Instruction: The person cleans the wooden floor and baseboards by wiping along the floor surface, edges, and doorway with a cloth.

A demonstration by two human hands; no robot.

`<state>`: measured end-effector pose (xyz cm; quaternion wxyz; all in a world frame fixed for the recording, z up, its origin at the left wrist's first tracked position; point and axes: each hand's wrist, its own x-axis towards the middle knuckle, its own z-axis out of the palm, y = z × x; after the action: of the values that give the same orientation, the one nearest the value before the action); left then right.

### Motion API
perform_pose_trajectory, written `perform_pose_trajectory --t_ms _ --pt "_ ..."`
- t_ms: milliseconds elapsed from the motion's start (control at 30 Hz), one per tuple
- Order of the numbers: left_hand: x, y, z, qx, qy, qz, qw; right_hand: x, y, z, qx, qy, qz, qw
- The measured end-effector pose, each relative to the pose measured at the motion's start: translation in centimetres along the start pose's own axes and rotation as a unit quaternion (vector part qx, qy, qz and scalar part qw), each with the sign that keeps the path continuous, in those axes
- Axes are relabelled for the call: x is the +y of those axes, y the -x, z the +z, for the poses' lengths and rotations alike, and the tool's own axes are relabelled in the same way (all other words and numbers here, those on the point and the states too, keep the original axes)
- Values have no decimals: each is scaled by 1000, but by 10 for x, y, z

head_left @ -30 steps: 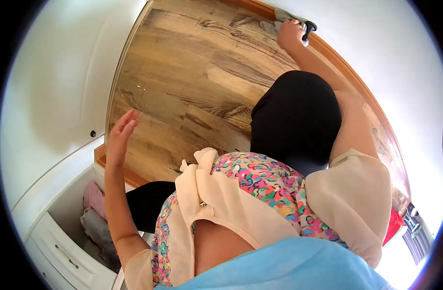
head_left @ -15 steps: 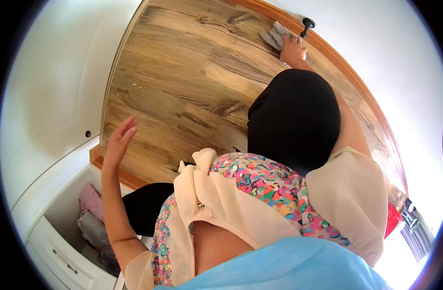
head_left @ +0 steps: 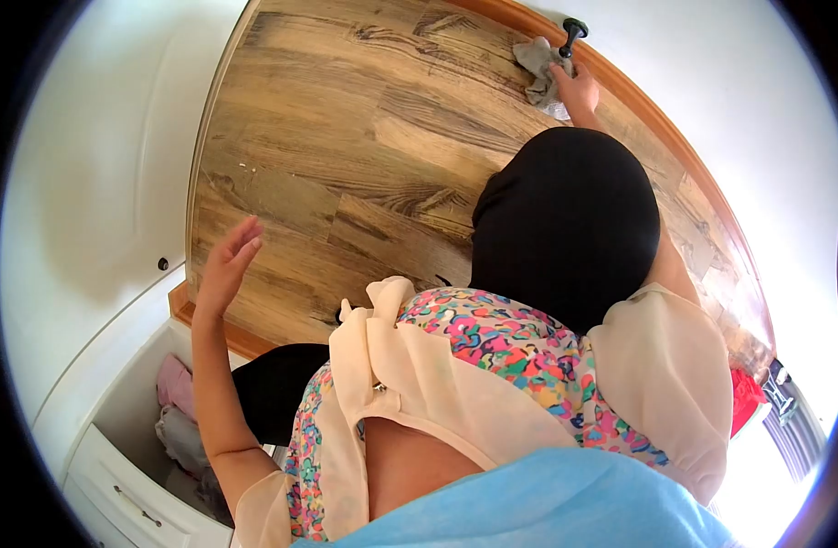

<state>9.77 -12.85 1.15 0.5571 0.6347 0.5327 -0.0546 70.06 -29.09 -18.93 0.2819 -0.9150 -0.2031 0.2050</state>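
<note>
My right hand (head_left: pixel 579 89) is closed on a crumpled grey cloth (head_left: pixel 537 66) against the wood-look floor (head_left: pixel 346 119). The cloth lies close to the wooden baseboard, just below a black door stop (head_left: pixel 574 35). Some of its folds are hidden by my fingers. My left hand (head_left: pixel 229 265) hangs above the floor on the left side, fingers stretched out, with nothing in it. A few small pale crumbs (head_left: pixel 247 168) lie on the floor beyond that hand.
A white door (head_left: pixel 99 164) borders the floor on the left. Below it stands an open white drawer (head_left: pixel 131 493) with pink and grey fabric (head_left: pixel 176 388) inside. My bent knee (head_left: pixel 565 228) rises between my body and the right hand. Something red (head_left: pixel 746 402) sits at the lower right.
My right hand has shifted slightly right with the cloth, which is now bunched differently and shows more below the fingers. My left hand stays nearly where it was.
</note>
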Motion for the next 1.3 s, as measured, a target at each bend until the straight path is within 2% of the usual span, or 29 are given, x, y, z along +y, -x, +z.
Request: perform_pose_trajectory --t_ms 33,67,100,133,167,200,233,267,300,333,400,433,567,633,667,733,767,800,833,867,900,933,1000,1033,1067,1167,1200,1267,1300 --pt "-1 0 -2 -1 0 0 1000 -1 -4 -2 -10 29 -50 998" --pt "-2 -2 -5 -7 0 -4 1000 -3 -7 2 -11 29 -51 998" --pt "-3 -2 -5 -14 1 -9 1000 -5 -9 8 -95 -167 11 981" --pt "-4 -2 -5 -16 2 -14 1000 -3 -7 16 -174 -355 76 915" --pt "2 -1 -4 -13 -17 -19 1000 -11 2 23 -195 -439 130 867" --pt "5 -1 -4 -8 -35 -23 999 -6 2 24 -198 -438 132 867" --pt "4 -1 -4 -6 -34 -27 999 2 0 23 -187 -291 50 937" --pt "1 -3 -4 -6 -29 -17 999 9 0 23 -171 -135 -34 975" --pt "0 -4 -5 -6 -23 -5 1000 13 0 26 -148 24 -119 982" --pt "0 -4 -5 -5 -22 -9 1000 16 -1 31 -152 24 -119 981" --pt "2 -2 -5 -5 -31 -4 999 16 4 37 11 79 -143 986" --pt "2 -1 -5 -5 -31 -8 999 2 14 37 16 6 -209 978" --pt "0 -3 -6 -10 -44 -15 999 -38 30 66 61 16 -310 949" --pt "2 0 -4 -10 -36 -23 999 -42 26 86 4 125 -235 964" --pt "5 1 -3 -12 -42 -22 999 -47 27 83 3 124 -238 963" --pt "6 3 -3 -10 -46 -17 999 -55 32 75 -247 181 -156 939" --pt "5 5 -3 -8 -52 -18 998 -55 36 68 -241 86 -180 950" --pt "4 6 -2 -7 -58 -18 998 -45 28 72 -239 89 -182 950" --pt "2 6 -2 -7 -55 -15 998 -30 19 79 -297 -154 -103 937" --pt "-1 7 -2 -5 -39 -7 999 -30 20 77 -337 -386 -16 859" --pt "-3 8 -2 -3 -24 1 1000 -30 24 74 -305 -588 138 736" --pt "-4 7 -4 -3 -23 2 1000 -30 26 70 -305 -588 137 737" --pt "-4 7 -7 -13 -41 -12 999 -52 40 46 -307 -567 243 725" --pt "-2 6 -7 -14 -40 -11 999 -47 41 42 -342 -560 212 724" --pt "0 5 -6 -14 -46 -10 999 -45 38 43 -341 -560 209 726" --pt "1 2 -5 -18 -43 -7 999 -42 24 50 -86 -647 233 721" --pt "1 3 -5 -19 -35 -4 999 -41 18 51 -85 -647 232 721" --pt "-1 5 -4 -12 -38 -7 999 -39 9 52 66 -622 203 753" --pt "0 4 -3 -4 -40 -10 999 -39 7 52 66 -623 201 753"
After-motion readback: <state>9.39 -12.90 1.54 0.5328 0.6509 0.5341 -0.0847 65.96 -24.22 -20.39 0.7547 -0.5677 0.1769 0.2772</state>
